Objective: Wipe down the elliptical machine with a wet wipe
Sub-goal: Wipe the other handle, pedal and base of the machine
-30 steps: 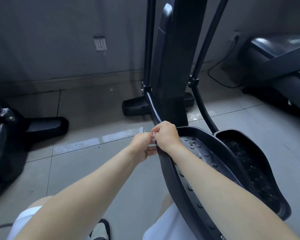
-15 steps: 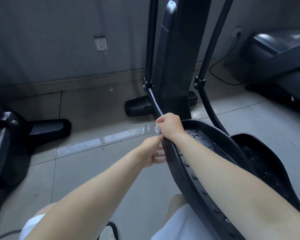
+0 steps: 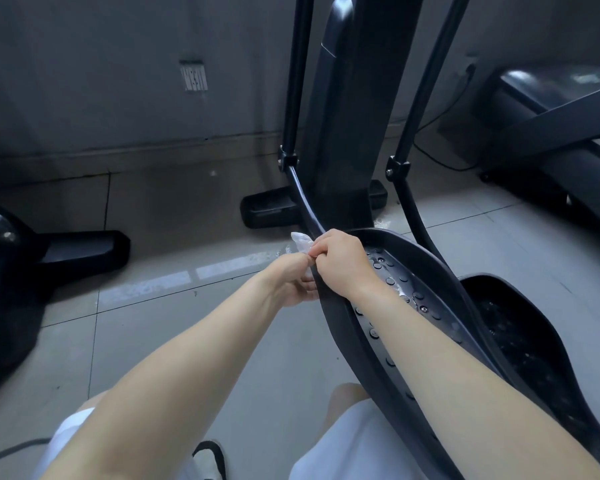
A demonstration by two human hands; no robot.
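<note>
- Black all over, that elliptical machine (image 3: 354, 116): 1 tall column, 2 swing arms, 2 pedals. How much of it looks wiped?
- Hard to judge. The near pedal (image 3: 329, 327) shows wet glints among its studs, so I'd guess its tread has had a pass. The far pedal (image 3: 520, 334), the column and the arms give no sign either way. I'd count most of the machine as left to do.
- And the hands?
- Both meet at the near pedal's front rim, where the left swing arm (image 3: 303, 199) joins it. The right hand (image 3: 340, 261) curls over the rim. The left hand (image 3: 291, 282) sits just beside it, outside the pedal, fingers curled. Both appear to pinch the wet wipe (image 3: 300, 241). A crumpled white corner pokes out past the knuckles, and the rest is hidden.
- Anything in the way?
- A treadmill (image 3: 551, 109) stands to the right and another dark machine (image 3: 0, 271) to the left, both well apart. A cable (image 3: 433, 157) trails on the floor behind. Only the arm joint crowds the wipe, I think.
</note>
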